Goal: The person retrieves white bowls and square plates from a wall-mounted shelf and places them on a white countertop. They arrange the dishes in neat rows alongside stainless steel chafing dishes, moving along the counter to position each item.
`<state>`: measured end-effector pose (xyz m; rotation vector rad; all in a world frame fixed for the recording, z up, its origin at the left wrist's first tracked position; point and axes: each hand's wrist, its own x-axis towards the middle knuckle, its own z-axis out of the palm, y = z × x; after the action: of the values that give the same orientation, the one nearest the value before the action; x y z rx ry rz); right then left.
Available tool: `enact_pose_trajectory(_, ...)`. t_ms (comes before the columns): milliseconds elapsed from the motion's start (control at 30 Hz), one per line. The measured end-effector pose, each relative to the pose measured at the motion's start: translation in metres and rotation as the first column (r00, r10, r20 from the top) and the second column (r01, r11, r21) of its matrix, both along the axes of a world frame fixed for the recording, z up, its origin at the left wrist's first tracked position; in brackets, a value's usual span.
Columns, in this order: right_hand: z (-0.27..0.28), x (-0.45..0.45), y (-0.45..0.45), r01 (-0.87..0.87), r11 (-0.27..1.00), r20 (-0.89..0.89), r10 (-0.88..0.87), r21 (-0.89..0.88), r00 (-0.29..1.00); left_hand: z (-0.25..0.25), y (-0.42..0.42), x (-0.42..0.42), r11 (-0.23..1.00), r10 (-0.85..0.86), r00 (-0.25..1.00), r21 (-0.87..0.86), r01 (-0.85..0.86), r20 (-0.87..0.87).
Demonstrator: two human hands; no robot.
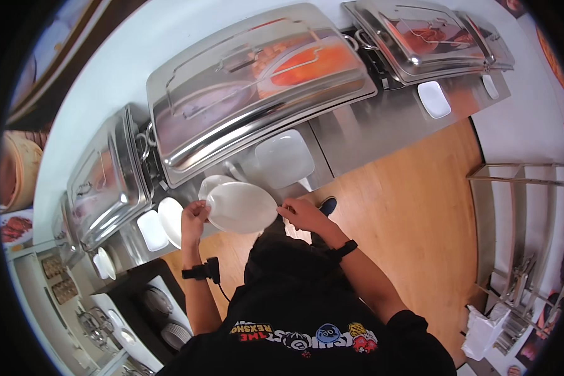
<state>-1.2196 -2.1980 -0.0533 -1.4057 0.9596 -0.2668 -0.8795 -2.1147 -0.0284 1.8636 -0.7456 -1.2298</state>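
Observation:
Between my two hands is an oval white plate (242, 208), held out over the near edge of the steel counter. My left hand (195, 220) pinches its left rim. At the opposite end, the fingertips of my right hand (303, 215) grip the rim. Part of another white dish (214, 181) shows from behind the plate's far left side; whether the two touch, I cannot tell. A square white plate (285, 157) lies on the counter beyond. Left of my left hand are a round-edged white plate (170, 221) and a small rectangular white dish (152, 230).
A large chafing dish (263, 103) with a steel lid stands behind the plates, flanked by others at left (110, 183) and right (418, 42). Another white dish (434, 99) sits further right. A dark cabinet (143, 268) with stacked plates (176, 335) is at lower left, a metal rack (517, 174) at right.

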Motion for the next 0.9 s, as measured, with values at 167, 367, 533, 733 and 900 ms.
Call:
enact_pose_trajectory(167, 0.020, -0.052, -0.027, -0.023, 0.998, 0.033, 0.020, 0.066, 0.999, 0.027, -0.024, -0.055, 1.000, -0.011, 1.000, 0.011, 0.011, -0.013)
enact_pose_trajectory(367, 0.024, -0.119, -0.037, 0.014, 0.991, 0.090, -0.026, 0.130, 0.996, 0.035, -0.073, -0.127, 0.982, -0.188, 0.981, -0.047, 0.186, -0.051)
enact_pose_trajectory(533, 0.006, -0.174, -0.040, 0.225, 0.946, -0.004, -0.230, 0.236, 0.973, 0.018, -0.138, -0.195, 0.946, -0.322, 0.943, -0.014, 0.325, 0.084)
enact_pose_trajectory(733, -0.034, -0.208, -0.043, 0.499, 0.856, -0.049, -0.497, 0.133, 0.866, -0.024, -0.231, -0.269, 0.740, -0.570, 0.584, 0.052, 0.670, 0.578)
enact_pose_trajectory(900, -0.064, -0.193, -0.063, 0.620, 0.785, -0.031, -0.620, -0.015, 0.784, -0.066, -0.270, -0.286, 0.662, -0.631, 0.413, 0.179, 0.727, 0.657)
